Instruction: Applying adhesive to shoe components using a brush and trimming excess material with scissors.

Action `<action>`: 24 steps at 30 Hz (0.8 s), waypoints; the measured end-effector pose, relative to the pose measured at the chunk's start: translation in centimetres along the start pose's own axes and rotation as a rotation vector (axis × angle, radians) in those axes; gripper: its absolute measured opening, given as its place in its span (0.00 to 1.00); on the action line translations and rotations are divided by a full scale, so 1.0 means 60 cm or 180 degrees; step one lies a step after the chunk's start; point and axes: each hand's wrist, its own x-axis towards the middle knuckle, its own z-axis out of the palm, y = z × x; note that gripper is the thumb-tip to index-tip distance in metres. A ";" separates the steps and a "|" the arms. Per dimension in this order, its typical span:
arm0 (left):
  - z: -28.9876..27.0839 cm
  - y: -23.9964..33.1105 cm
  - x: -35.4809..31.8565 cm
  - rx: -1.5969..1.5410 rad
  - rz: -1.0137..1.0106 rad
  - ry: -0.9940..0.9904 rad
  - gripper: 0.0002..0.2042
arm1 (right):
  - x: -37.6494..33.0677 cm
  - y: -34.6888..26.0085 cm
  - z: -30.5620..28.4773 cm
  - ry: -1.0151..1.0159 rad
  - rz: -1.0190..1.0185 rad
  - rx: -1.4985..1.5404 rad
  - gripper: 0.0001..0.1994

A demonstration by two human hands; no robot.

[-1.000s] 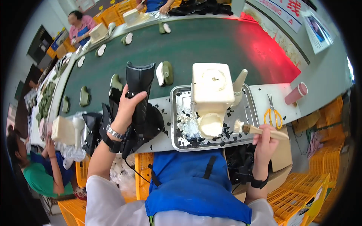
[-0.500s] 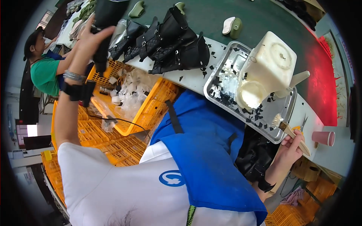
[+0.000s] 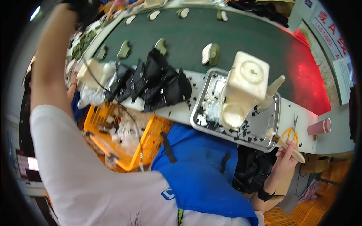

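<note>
My right hand (image 3: 287,157) is curled around a wooden brush (image 3: 286,146), just past the near right corner of the metal tray (image 3: 264,124). The brush's long way runs from far left to near right, with its bristle end touching the tray. My left arm is stretched up far left; I cannot tell what that hand is doing.

Bright, even overhead light w/ soft shadows; red glare on the belt (image 3: 305,75) at right. Strong fisheye bend, black vignette at rim, slight motion blur upper left.
</note>
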 end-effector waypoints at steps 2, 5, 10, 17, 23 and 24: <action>0.111 -0.055 0.017 -0.0172 0.0304 -0.0358 0.23 | -0.010 0.005 -0.001 0.0161 0.0044 -0.0018 0.11; 0.279 -0.206 0.047 0.1409 -0.0003 -0.0391 0.37 | -0.026 0.008 0.005 0.0387 0.0097 -0.0157 0.11; 0.468 -0.386 -0.013 0.1911 -0.1123 -0.1200 0.44 | -0.043 0.016 0.011 0.0629 0.0655 -0.0376 0.09; 0.597 -0.550 -0.109 0.2679 -0.1468 -0.2002 0.44 | -0.041 -0.005 0.048 0.0893 0.0649 -0.0965 0.09; 0.547 -0.559 -0.041 0.0752 -0.0806 -0.1362 0.38 | -0.030 -0.011 0.066 0.0692 0.0404 -0.0793 0.10; 0.541 -0.528 -0.015 0.0534 -0.0480 -0.0891 0.36 | -0.029 -0.013 0.065 0.0393 0.0279 -0.0683 0.10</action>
